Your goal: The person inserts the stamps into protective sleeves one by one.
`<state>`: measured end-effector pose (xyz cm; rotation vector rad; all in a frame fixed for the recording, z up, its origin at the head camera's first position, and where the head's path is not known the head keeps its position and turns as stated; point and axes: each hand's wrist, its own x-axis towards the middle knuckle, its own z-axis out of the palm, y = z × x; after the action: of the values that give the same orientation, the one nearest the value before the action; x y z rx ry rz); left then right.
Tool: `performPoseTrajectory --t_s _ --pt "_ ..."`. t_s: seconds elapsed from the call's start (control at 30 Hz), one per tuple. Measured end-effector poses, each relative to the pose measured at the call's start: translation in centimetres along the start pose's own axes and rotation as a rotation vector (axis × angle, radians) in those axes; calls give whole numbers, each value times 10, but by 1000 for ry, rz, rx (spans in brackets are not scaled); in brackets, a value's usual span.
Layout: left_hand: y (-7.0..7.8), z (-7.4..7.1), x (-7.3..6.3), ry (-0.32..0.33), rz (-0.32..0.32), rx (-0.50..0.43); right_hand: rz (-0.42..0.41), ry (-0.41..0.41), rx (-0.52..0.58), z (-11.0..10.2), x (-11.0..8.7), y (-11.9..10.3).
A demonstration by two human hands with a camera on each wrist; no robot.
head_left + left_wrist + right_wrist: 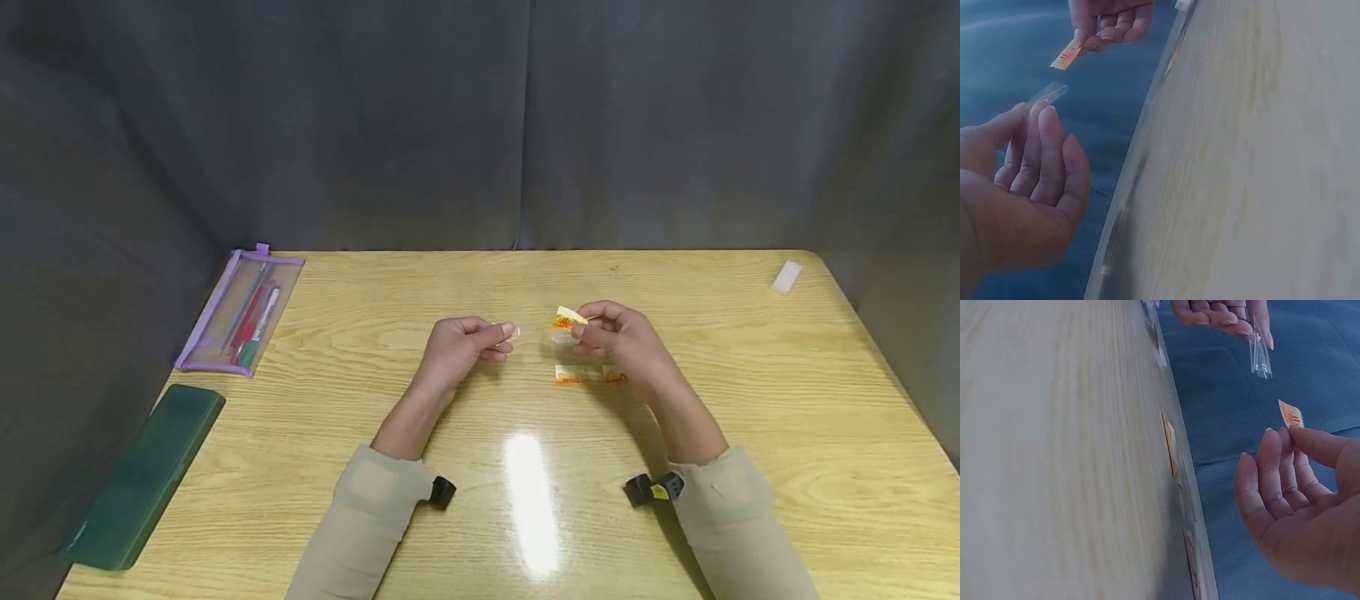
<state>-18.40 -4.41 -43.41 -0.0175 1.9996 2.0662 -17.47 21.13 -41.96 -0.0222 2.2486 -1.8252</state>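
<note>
Between thumb and fingers, my left hand (468,346) pinches a small transparent plastic piece (1260,362), which looks like a thin clear sleeve or folded film. My right hand (626,342) holds a small orange-and-pale-yellow printed slip (568,318) by one edge. Both are raised above the table and apart from each other, the slip to the right of the clear piece. On the table below the right hand lie an orange-and-white slip (567,375) and a similar slip (613,375), partly covered by the hand. A whitish piece (564,339) shows near the right fingertips; its kind is unclear.
A see-through pouch with purple edging (217,367), containing several pens, lies at the table's far left. Nearer on that side is a dark green case (146,475). A small white block (786,277) rests near the far right corner. Dark curtains (480,125) surround the wooden table (337,283).
</note>
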Motion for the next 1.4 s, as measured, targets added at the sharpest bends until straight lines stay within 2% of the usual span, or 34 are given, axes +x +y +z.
performPoseTrajectory --t_s 0.27,0.57,0.73,1.1,1.4 --pt "-2 1 0 -25 45 -10 -7 1 13 -1 0 0" --pt "1 2 0 -51 43 -15 -12 -1 -11 0 -1 -2" --pt "0 3 0 -51 44 -22 -10 5 -16 1 -1 -2" --pt "-4 6 0 -9 92 8 -10 1 -23 4 -1 -1" --pt "-5 8 2 -14 60 -37 -8 -6 -19 7 -2 -2"
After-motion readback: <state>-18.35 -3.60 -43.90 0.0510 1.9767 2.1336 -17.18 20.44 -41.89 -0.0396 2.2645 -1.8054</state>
